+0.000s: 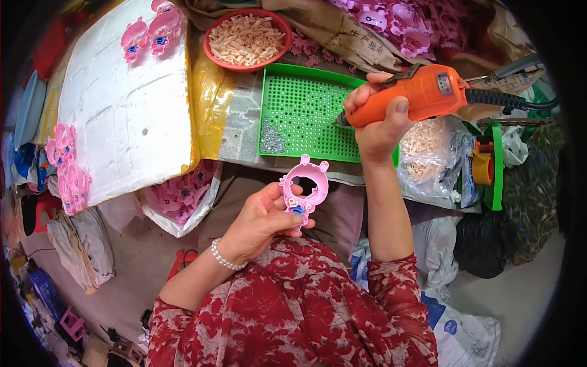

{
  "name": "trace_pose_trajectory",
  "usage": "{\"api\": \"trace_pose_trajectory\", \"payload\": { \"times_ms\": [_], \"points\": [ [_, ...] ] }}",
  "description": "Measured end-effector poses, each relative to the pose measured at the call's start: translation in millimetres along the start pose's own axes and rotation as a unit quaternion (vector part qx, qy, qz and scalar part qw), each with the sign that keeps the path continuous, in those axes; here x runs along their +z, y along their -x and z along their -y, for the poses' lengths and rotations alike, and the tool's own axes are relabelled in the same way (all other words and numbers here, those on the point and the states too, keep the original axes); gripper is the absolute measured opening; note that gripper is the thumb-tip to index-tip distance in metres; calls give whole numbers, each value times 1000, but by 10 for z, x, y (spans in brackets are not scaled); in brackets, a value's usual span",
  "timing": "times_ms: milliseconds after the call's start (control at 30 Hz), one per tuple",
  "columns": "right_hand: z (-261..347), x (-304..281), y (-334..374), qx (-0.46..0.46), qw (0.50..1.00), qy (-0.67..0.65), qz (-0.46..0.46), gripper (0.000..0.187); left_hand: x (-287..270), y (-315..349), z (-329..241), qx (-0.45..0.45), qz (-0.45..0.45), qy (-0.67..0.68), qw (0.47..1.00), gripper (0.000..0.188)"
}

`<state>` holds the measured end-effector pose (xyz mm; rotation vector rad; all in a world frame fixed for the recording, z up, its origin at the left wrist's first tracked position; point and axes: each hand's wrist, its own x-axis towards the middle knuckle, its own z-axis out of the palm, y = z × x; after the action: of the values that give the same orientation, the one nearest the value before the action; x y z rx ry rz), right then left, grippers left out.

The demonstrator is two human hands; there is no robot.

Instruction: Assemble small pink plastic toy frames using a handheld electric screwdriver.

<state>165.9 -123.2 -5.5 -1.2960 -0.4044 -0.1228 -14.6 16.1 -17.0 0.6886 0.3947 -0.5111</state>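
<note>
Between the thumb and fingers of my left hand (260, 217) is a pink plastic toy part (306, 183). It has a round ring-shaped head with two ears, and a small body with a blue piece in it. My right hand (382, 125) grips an orange electric screwdriver (416, 92), whose dark tip points left over the green perforated tray (312, 116). A heap of small silver screws (272, 139) lies in the tray's near left corner. The toy part is held in front of the tray, apart from the screwdriver.
A white foam board (128, 110) at left carries several pink parts (68, 168). Behind the tray stands a red bowl (247, 40) of cream-coloured pieces. More pink parts (403, 24) fill a sack at the back. A cable (513, 101) runs right from the screwdriver, above a plastic bag (428, 153).
</note>
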Motion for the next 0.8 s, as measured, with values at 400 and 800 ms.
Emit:
{"api": "trace_pose_trajectory", "payload": {
  "times_ms": [400, 800],
  "points": [
    [382, 42, 158, 19, 996, -68, 46, 81, 46, -107, 49, 26, -44, 1, 999, 35],
    [726, 126, 753, 40, 965, -195, 173, 90, 106, -88, 97, 39, -51, 10, 998, 30]
  ]
}}
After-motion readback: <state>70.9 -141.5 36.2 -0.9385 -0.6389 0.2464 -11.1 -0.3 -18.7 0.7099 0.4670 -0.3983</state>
